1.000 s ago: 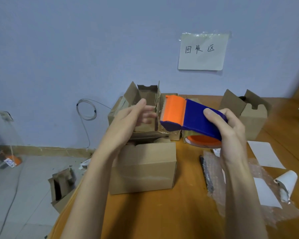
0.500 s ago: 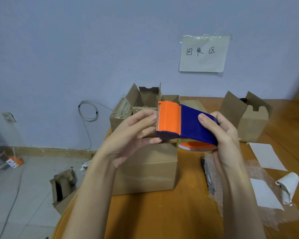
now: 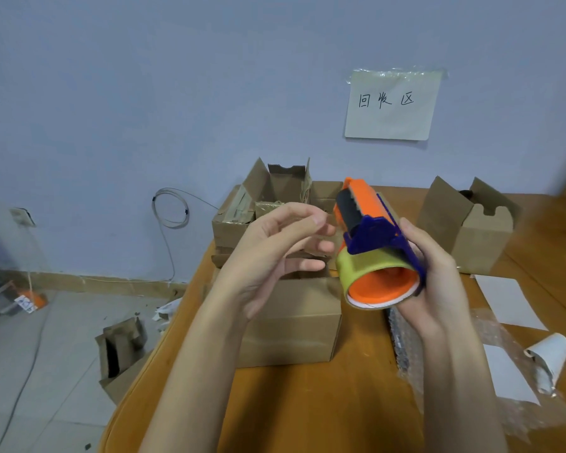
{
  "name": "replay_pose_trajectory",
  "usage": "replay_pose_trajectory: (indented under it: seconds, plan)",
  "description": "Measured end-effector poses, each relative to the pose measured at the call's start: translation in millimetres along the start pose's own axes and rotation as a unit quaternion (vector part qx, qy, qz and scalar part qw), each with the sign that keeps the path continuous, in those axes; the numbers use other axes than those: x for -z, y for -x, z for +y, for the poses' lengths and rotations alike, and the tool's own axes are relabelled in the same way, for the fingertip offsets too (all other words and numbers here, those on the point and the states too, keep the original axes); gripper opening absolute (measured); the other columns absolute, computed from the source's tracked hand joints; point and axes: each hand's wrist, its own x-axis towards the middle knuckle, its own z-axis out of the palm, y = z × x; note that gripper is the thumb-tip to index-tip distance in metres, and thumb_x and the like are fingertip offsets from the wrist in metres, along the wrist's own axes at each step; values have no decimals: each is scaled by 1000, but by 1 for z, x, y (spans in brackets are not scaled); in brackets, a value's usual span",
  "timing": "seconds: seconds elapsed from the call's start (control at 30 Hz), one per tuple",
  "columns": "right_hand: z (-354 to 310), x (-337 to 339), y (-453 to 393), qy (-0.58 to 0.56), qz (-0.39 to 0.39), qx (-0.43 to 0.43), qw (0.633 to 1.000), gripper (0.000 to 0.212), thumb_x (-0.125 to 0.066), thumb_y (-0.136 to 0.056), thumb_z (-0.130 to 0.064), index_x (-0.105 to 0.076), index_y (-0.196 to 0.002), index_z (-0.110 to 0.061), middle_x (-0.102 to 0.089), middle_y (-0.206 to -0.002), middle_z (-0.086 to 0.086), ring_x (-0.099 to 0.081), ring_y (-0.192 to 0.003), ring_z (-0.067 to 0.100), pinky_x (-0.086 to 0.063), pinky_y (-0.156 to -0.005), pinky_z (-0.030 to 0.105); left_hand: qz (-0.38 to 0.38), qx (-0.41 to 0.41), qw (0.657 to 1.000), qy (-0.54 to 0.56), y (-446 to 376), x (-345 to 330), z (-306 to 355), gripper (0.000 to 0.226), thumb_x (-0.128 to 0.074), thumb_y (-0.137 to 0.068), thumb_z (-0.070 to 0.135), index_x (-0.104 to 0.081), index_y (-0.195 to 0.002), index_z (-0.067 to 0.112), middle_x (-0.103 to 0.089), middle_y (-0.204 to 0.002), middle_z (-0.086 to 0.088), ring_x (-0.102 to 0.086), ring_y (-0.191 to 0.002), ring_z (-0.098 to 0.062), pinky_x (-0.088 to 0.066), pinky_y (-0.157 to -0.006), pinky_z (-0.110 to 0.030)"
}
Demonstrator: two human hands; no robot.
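Note:
My right hand (image 3: 437, 276) grips an orange and blue tape dispenser (image 3: 370, 233) from the right side, tilted so its roll of clear tape (image 3: 370, 266) and orange core face me. My left hand (image 3: 275, 253) hovers just left of the dispenser with fingers loosely bent, holding nothing; its fingertips are close to the roll, and contact is unclear. Both hands are raised above a closed brown cardboard box (image 3: 291, 325) standing on the orange wooden table (image 3: 307, 403).
Opened cardboard boxes (image 3: 268, 197) stand at the table's far edge, another open box (image 3: 471, 223) to the right. Bubble wrap (image 3: 504, 371), white sheets (image 3: 507, 299) and a curled paper (image 3: 549, 351) lie at right. A torn box (image 3: 118, 351) and cable (image 3: 170, 207) are on the floor at left.
My right hand turned the dispenser so the roll and roller now face me. My left hand let go of the dispenser's orange end and drew back slightly to the left.

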Motion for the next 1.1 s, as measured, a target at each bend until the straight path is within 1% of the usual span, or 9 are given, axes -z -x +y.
replay_pose_trajectory:
  seconds: [0.13,0.3,0.4,0.5,0.67,0.83,0.9,1.03,1.1]
  plan:
    - [0,2,-2,-6,13,-4,1000,24,-58,-80,-31,-80,-80,-21,-74,-93,3,-70,-90,19,-56,-75,30,13,5,1000,7,-2,-6,-1,16,-66,-80,25,-64,-90,14,-65,-79,3,-65,-73,-12,-51,-59,-19]
    - [-2,2,-2,7,4,-15,1000,25,-57,-80,-32,-80,-76,-22,-73,-88,2,-69,-79,14,-55,-71,29,-18,33,999,-8,-4,-16,-5,31,-70,-71,36,-59,-91,16,-66,-86,4,-60,-72,-10,-47,-56,-19]
    - [-2,2,-2,7,0,-16,1000,25,-58,-80,-33,-79,-78,-21,-72,-90,4,-67,-81,15,-50,-77,33,-19,43,999,-5,-6,-19,-8,27,-75,-78,35,-60,-90,17,-61,-91,-2,-57,-68,-8,-45,-54,-18]
    - [-2,4,-2,12,-1,-19,1000,25,-57,-80,-33,-79,-78,-22,-72,-88,3,-67,-80,14,-53,-72,29,-33,45,998,-1,-6,-20,-10,22,-71,-79,34,-61,-91,17,-59,-96,-4,-56,-68,-6,-44,-54,-17]
    - [0,8,-3,7,12,-24,1000,24,-60,-80,-32,-79,-85,-19,-71,-100,8,-65,-97,24,-47,-88,40,-26,59,998,13,-6,-19,-11,12,-57,-94,22,-65,-90,14,-63,-89,-1,-56,-66,-6,-44,-52,-17]
    - [-2,8,0,21,14,-35,999,30,-59,-80,-33,-73,-101,-16,-72,-94,5,-69,-81,16,-57,-66,28,-10,100,995,2,-4,-20,-6,38,-62,-74,59,-61,-75,21,-59,-74,5,-54,-61,-7,-41,-47,-18]
    - [-2,9,0,29,15,-38,999,36,-59,-80,-34,-68,-109,-14,-72,-95,6,-69,-82,16,-56,-67,29,-30,93,995,-4,-4,-20,-8,33,-67,-78,54,-59,-76,22,-57,-76,6,-53,-63,-7,-40,-48,-17]
    - [-2,10,0,18,15,-27,999,31,-58,-81,-33,-70,-102,-14,-71,-95,6,-68,-84,17,-54,-70,31,-61,85,994,31,-4,-21,-10,23,-63,-84,38,-57,-91,18,-58,-81,6,-54,-65,-6,-40,-49,-15]
    - [-2,10,1,11,14,-25,1000,31,-58,-80,-33,-69,-102,-14,-71,-97,7,-68,-86,18,-54,-71,31,-70,79,993,48,-4,-20,-12,16,-66,-85,31,-57,-88,19,-59,-89,1,-55,-66,-6,-42,-50,-15]
